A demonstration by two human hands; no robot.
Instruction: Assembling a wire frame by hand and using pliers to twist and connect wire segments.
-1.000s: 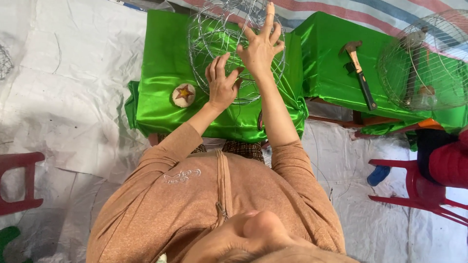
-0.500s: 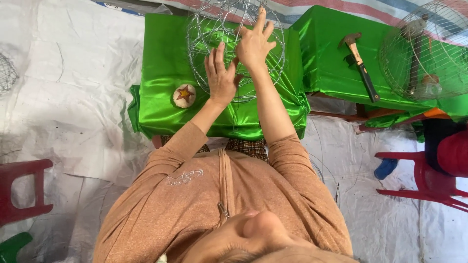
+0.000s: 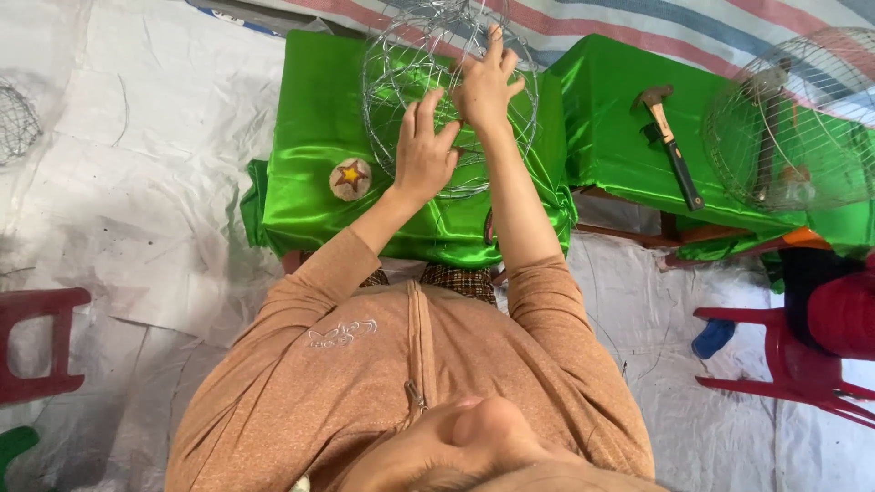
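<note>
At the far left a small wire mesh piece [image 3: 16, 120] lay on the white sheeting [image 3: 137, 182], and a red plastic chair [image 3: 36, 342] stood near the lower edge. On the green satin-covered table [image 3: 310, 155] sat a round disc with a star [image 3: 350, 179], just left of the wire frame [image 3: 447, 100] — a rounded cage of thin wire resting on the cloth directly before the person.

The left hand [image 3: 425, 150] lay against the frame's near side, fingers spread and loosely curled over the wires; the right hand [image 3: 486, 87] pressed higher up, fingers fanned wide. Whether either hand pinched a single strand could not be told.

The frame looked light and springy, likely to flex or deform under a hard squeeze, so it seemed best held at wire crossings or along a hoop — with thin ends perhaps able to prick.

Farther right a hammer [image 3: 670, 146] lay on a second green table [image 3: 620, 118], beside a larger wire cage [image 3: 793, 118].
</note>
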